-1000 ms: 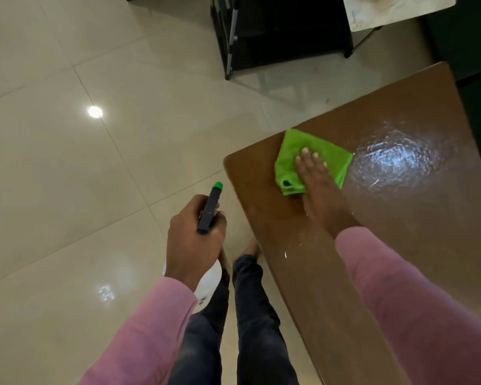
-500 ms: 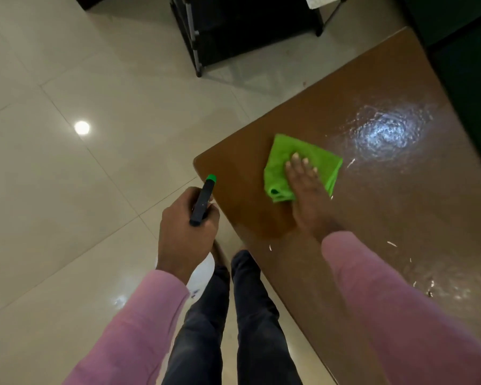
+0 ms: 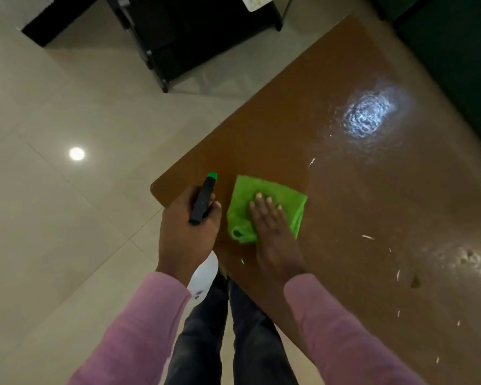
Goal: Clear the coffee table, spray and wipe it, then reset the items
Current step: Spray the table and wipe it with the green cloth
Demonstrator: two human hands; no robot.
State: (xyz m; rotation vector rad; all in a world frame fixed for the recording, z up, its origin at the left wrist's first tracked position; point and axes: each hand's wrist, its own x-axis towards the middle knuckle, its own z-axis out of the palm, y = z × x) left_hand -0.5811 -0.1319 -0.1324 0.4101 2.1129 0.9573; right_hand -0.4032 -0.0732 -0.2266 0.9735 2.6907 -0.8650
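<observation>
A brown coffee table [image 3: 372,190] fills the right of the view, its top wet and shiny with droplets. A folded green cloth [image 3: 250,201] lies near the table's near-left corner. My right hand [image 3: 272,232] presses flat on the cloth, fingers spread. My left hand [image 3: 186,232] grips a spray bottle [image 3: 203,204] with a dark head and green nozzle; its white body shows below my wrist. The bottle hangs at the table's left edge, just beside the cloth.
A black shelf unit [image 3: 195,37] stands on the tiled floor [image 3: 67,218] beyond the table's far-left edge. A dark green piece of furniture [image 3: 456,51] borders the table at the upper right. My legs [image 3: 233,343] stand against the table's near edge.
My right hand has dragged the cloth back toward me and the near-left corner. My left hand with the bottle has come closer to the table edge.
</observation>
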